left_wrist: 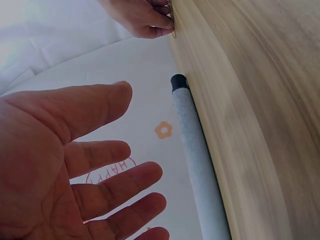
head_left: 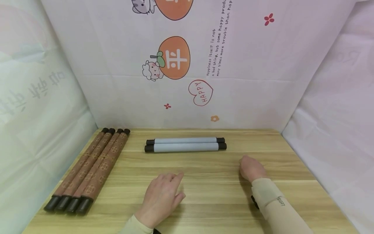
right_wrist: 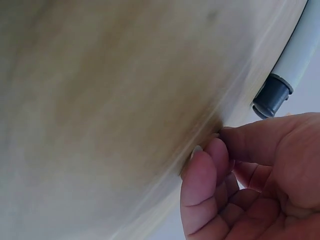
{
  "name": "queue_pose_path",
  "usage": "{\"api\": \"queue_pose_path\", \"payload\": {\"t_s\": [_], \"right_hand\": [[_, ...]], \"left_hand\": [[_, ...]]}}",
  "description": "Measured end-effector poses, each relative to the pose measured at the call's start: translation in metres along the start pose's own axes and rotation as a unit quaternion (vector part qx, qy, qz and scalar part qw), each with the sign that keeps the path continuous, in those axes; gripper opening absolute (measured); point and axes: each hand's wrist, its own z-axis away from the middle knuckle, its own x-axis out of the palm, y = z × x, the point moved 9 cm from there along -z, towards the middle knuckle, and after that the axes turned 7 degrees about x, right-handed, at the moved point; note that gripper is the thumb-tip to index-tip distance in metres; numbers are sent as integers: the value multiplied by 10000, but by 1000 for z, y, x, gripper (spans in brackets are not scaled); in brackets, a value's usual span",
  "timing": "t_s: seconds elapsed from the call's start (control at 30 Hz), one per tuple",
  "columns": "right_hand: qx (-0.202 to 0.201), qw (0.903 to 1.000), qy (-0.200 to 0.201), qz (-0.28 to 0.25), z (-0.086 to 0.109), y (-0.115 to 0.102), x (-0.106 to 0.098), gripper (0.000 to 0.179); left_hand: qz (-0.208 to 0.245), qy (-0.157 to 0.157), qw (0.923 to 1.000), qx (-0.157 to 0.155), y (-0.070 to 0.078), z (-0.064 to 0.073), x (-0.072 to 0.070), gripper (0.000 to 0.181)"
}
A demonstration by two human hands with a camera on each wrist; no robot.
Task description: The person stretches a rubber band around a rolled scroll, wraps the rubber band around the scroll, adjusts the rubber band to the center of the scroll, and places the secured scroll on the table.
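Note:
My left hand (head_left: pixel 162 198) is over the near middle of the table, fingers spread and loosely bent, holding nothing. Farther to the right, my right hand (head_left: pixel 252 168) is down at the tabletop, its fingers curled and thumb against fingertips. At those fingertips a thin tan loop (left_wrist: pixel 173 34), like a rubber band, shows faintly in the left wrist view; the fingers mostly hide it. Beyond both hands, two pale blue-grey rolled scrolls (head_left: pixel 186 147) with black end knobs lie side by side, crosswise. Neither hand touches them.
Several brown, flower-patterned scrolls (head_left: pixel 97 169) with black ends lie together along the left side of the wooden table (head_left: pixel 210 195). White printed cloth (head_left: pixel 248 81) hangs behind the table, and more white cloth stands at both sides.

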Motion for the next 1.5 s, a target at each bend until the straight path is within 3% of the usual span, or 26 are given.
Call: {"api": "queue_pose_path", "payload": {"t_s": [0.17, 0.4, 0.57, 0.67, 0.8, 1.07, 1.3, 1.4, 1.5], "right_hand": [[-143, 9999, -64, -64, 7, -6, 1, 26], [-621, 9927, 136, -1024, 27, -38, -16, 38], [-1482, 9692, 229, -1954, 51, -78, -30, 32], [-1860, 9462, -99, -2644, 67, -97, -31, 26], [-2039, 9192, -673, -3302, 86, -115, -25, 21], [-2630, 8785, -1400, -3733, 115, -144, -15, 24], [-2874, 8576, -1721, -3902, 129, -156, -11, 24], [-2804, 8560, -1755, -3974, 130, -155, -10, 24], [-2627, 8585, -1726, -4051, 129, -153, -9, 24]], "left_hand": [[84, -17, 10000, -24, 1, 0, 3, 57], [415, -75, 9991, -99, 2, -1, 6, 56], [874, 63, 9958, -260, 1, -4, 5, 55], [1226, 167, 9917, -364, 1, -6, 5, 55], [1605, 118, 9854, -551, 1, -9, 10, 56], [1824, 168, 9810, -638, 4, -16, 15, 55], [1965, 466, 9763, -780, 2, -20, 12, 25], [1975, 714, 9751, -710, 2, -20, 9, 9], [1967, 947, 9737, -657, 2, -19, 5, 5]]}}
